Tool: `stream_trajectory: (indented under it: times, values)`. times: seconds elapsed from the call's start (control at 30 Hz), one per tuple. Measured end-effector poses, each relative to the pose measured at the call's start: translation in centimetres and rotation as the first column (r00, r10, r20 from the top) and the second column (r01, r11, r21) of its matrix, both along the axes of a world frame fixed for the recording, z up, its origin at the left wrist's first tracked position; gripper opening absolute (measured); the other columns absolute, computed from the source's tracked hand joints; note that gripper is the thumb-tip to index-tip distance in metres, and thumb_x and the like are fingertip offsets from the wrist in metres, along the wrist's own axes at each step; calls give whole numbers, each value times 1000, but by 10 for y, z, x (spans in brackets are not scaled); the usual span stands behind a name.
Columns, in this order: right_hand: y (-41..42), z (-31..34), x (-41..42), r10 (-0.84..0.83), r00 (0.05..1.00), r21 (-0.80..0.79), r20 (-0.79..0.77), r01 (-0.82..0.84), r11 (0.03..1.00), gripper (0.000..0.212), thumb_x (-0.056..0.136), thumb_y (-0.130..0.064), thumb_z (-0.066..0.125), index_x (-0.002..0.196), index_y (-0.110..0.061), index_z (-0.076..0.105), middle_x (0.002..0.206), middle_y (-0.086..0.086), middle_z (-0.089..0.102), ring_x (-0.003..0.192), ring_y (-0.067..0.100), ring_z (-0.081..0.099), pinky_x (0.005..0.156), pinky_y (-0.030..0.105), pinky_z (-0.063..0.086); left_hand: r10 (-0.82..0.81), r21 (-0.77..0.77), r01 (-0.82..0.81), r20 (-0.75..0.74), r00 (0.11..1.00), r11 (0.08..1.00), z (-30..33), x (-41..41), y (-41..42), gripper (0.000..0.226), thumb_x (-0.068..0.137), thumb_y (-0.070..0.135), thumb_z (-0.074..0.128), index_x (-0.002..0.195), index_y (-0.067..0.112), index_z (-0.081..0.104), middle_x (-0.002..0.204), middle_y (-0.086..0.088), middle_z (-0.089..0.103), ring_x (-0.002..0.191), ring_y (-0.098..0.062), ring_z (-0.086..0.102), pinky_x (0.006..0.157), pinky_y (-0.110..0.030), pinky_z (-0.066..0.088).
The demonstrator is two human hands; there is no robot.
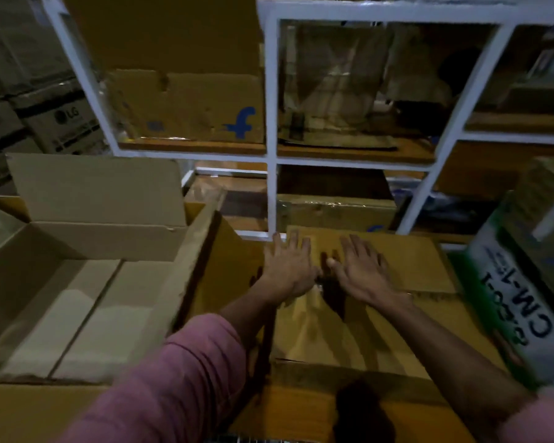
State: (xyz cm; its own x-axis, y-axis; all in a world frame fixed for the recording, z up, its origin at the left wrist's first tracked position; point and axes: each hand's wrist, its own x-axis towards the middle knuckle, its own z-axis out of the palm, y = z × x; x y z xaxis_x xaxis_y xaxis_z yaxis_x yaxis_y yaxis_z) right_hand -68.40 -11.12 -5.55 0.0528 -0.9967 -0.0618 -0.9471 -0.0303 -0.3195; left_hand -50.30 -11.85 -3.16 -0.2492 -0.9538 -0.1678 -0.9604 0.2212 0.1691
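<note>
A white metal rack [272, 123] fills the wall ahead, its compartments packed with cardboard. Low on the left sits a big open carton [77, 282], flaps standing up and its bare bottom showing. Just beside it, right in front of the person, is the brown carton [397, 321] being worked on. It stands against the foot of the rack, wedged between the open carton and a green-and-white box [518, 298] printed "CM-1" that leans in from the right. Up on the shelf to the left is a battered box with a blue "f" [189, 107]. Stacked LG cartons [61, 123] stand off to the far left, in the dark.

The brown carton's far flap [406, 260] is folded down flat over its top. A pink sleeve [179, 378] covers the left arm to the elbow.

Both hands lie palm-down on that flap, side by side. The left hand [288, 266] rests at the flap's left edge, fingers straight and spread. The right hand [362, 270] lies just beside it, fingers also straight, its thumb pointing at the left hand's. Neither hand curls round anything; they press flat on the cardboard.
</note>
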Motion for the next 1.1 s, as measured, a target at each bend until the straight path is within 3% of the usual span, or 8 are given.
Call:
stream_trajectory:
  times: [0.17, 0.33, 0.6, 0.73, 0.87, 1.1]
  values:
    - [17, -43, -73, -110, 993, 148, -41, 115, 982, 72, 101, -66, 26, 161, -28, 12, 171, -1, 4, 155, 35, 3, 123, 58, 10, 86, 64, -86, 2, 996, 994, -55, -27, 4, 82, 100, 71, 28, 164, 27, -1, 170, -7, -21, 152, -46, -20, 120, -67, -3]
    - [22, -63, -123, -157, 980, 116, -123, 172, 978, 78, 94, -78, 14, 158, -33, 15, 170, -4, 5, 153, 42, 0, 120, 64, 7, 154, 118, -155, 17, 988, 981, -86, -44, -9, 84, 98, 74, 24, 163, 33, -8, 167, -4, -29, 151, -48, -22, 120, -68, -3]
    - [-12, -69, -173, -212, 969, 91, -128, 224, 970, 81, 91, -82, 14, 159, -38, 9, 171, -6, -2, 152, 49, -10, 115, 74, 0, 212, 128, -206, -39, 976, 970, -101, -45, -46, 89, 92, 82, 21, 163, 36, -7, 169, -3, -26, 150, -50, -25, 118, -68, -4]
    - [-21, -67, -186, -191, 980, 83, -49, 194, 977, 83, 95, -80, 17, 162, -32, 8, 172, 1, -8, 155, 42, -6, 119, 70, -5, 254, 127, -251, -13, 967, 960, -99, -48, -66, 89, 92, 83, 21, 162, 38, -10, 169, 0, -25, 152, -51, -13, 120, -66, 6]
    - [-28, -54, -189, -215, 975, 99, 52, 209, 973, 76, 100, -68, 33, 162, -28, 16, 172, 2, -9, 150, 37, 22, 120, 59, 16, 277, 152, -278, 25, 960, 948, -95, -50, -83, 91, 90, 85, 23, 161, 41, -12, 168, 6, -26, 152, -52, 7, 116, -65, 26]
    - [-31, -60, -190, -232, 971, 91, 60, 226, 970, 75, 97, -71, 38, 160, -34, 19, 171, -6, -6, 149, 46, 18, 112, 63, 28, 185, -63, -187, -35, 982, 980, -111, -39, -69, 98, 82, 91, 4, 162, 34, 5, 172, 3, -5, 142, -51, 31, 105, -62, 40]
